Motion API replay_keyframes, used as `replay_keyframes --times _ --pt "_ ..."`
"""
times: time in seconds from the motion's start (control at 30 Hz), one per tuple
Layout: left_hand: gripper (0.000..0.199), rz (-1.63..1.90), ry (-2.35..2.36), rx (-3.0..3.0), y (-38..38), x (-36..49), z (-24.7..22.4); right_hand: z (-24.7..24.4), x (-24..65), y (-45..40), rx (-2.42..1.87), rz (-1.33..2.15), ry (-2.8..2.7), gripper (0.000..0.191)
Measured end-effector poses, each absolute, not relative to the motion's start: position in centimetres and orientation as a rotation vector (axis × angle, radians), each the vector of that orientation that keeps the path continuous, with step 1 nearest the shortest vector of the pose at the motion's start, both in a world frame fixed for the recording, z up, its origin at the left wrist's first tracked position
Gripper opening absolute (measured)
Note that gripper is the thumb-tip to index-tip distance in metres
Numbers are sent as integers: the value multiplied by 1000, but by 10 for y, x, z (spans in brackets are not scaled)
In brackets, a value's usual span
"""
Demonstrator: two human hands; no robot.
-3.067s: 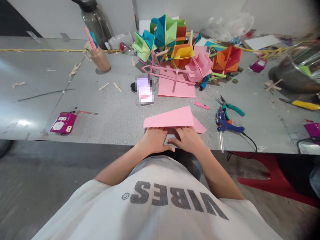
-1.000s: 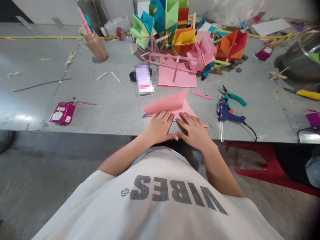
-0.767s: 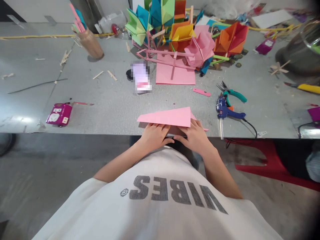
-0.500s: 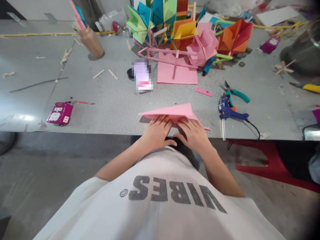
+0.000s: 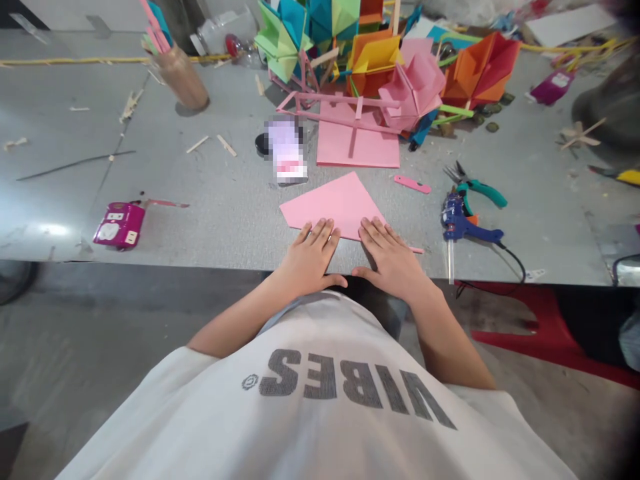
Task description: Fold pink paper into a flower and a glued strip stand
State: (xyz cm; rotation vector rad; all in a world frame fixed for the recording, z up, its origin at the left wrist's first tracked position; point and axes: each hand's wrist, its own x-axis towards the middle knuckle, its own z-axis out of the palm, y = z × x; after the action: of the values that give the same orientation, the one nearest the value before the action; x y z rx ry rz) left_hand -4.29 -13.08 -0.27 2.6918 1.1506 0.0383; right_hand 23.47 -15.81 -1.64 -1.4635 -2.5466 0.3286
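A folded pink paper [image 5: 333,203] lies flat on the grey table [image 5: 220,220] near its front edge, one corner pointing away from me. My left hand [image 5: 313,257] rests with spread fingertips on the paper's near edge. Beside it, my right hand [image 5: 387,257] presses its fingertips on the near right part, fingers stretched out. Neither hand grips anything. A thin pink strip [image 5: 416,250] sticks out just right of my right hand.
Beyond the paper are a phone [image 5: 287,152], a pink cutter [image 5: 413,185] and a pink paper stack [image 5: 357,150]. A blue glue gun [image 5: 465,225] and pliers [image 5: 483,192] lie right. Coloured paper shapes [image 5: 375,60] stand behind; a purple socket box [image 5: 120,225] sits left.
The raised pink paper has come down flat, its far corner now further from me. Both hands remain at its near edge, their fingers more visible.
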Motion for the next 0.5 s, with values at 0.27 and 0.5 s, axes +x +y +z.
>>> replay_keyframes --times 0.27,0.5 --pt "147 21 1048 2641 -102 -38 2 -10 225 -154 -1431 345 -2597 105" --pt "147 -15 1064 2649 -81 -37 -1 -13 239 -119 -1397 443 -2649 118"
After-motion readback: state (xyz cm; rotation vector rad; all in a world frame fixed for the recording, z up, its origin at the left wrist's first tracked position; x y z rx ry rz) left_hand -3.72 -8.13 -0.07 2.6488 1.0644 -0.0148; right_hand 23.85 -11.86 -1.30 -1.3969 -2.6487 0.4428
